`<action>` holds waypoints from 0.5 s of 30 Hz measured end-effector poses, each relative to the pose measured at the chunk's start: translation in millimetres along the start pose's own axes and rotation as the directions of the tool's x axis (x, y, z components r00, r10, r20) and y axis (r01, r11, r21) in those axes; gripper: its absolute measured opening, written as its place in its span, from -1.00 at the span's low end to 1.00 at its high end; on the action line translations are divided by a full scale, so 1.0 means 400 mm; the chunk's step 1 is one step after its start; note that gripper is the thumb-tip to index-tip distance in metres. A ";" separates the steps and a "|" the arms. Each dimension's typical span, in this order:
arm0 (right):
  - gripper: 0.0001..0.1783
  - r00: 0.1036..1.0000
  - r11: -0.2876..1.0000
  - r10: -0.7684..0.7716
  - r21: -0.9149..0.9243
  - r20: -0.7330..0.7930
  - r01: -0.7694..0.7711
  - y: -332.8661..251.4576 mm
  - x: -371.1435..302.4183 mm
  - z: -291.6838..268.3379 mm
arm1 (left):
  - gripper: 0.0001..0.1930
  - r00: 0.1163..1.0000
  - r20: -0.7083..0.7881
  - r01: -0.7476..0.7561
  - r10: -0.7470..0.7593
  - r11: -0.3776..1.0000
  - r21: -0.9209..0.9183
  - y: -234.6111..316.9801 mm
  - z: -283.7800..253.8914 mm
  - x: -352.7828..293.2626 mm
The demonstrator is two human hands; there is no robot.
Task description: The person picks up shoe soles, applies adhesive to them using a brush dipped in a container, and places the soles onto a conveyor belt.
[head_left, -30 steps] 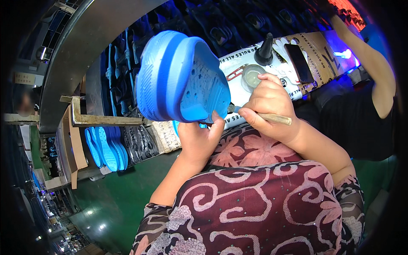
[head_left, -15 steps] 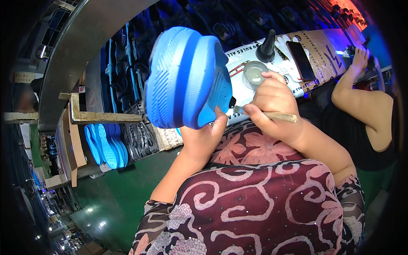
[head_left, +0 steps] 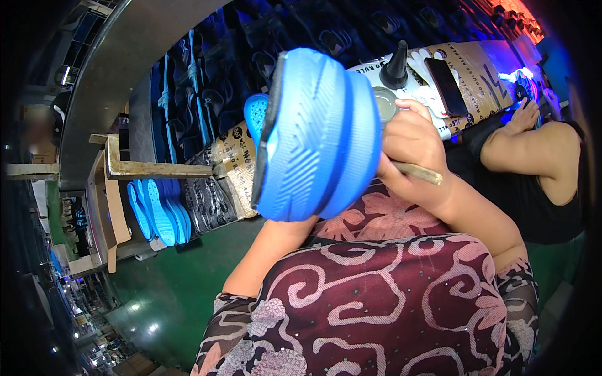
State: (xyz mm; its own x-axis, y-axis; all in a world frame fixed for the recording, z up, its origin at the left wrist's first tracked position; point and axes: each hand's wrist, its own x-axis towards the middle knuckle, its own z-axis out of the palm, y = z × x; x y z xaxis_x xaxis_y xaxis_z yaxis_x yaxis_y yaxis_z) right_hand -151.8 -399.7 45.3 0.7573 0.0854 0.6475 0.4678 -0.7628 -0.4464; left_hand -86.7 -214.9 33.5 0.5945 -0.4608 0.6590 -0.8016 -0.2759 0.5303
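Green floor (head_left: 163, 294) below — right fingers (head_left: 416, 109) grip a wooden handle (head_left: 421, 172); left fingers, hidden behind a blue sole (head_left: 313, 138) — cannot tell.

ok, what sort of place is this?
Likely a shoe factory or workshop: a chunky blue shoe sole is held up in front, more blue soles are lined up at left, and a co-worker is close by at right.

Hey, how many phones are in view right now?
1: the black phone lies on the cardboard-covered table, beyond your right hand and right of the black cone. Any behind the blue shoe sole would be hidden.
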 end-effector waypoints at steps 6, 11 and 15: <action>-0.80 0.993 0.995 0.078 0.062 -0.085 -0.073 0.035 0.001 -0.060 | -0.57 0.895 -0.045 0.393 -0.444 0.832 -0.392 -0.005 -0.033 0.009; -0.73 0.953 0.986 0.168 0.046 -0.253 -0.162 0.104 -0.084 -0.101 | -0.29 0.744 0.467 0.664 -0.478 0.452 -0.596 0.078 -0.124 0.125; -0.72 0.928 0.956 0.291 0.109 -0.233 -0.272 0.119 -0.136 -0.140 | -0.15 0.532 0.836 0.820 -0.136 0.331 -0.467 0.147 -0.095 0.253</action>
State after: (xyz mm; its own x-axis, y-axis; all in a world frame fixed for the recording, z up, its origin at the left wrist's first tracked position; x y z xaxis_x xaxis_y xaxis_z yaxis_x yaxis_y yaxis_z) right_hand -196.3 -476.4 23.5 0.7323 -0.2919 0.6153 0.2907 -0.6831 -0.6700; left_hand -71.3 -245.6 151.7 0.3726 -0.9127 -0.1678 0.2516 -0.0747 0.9649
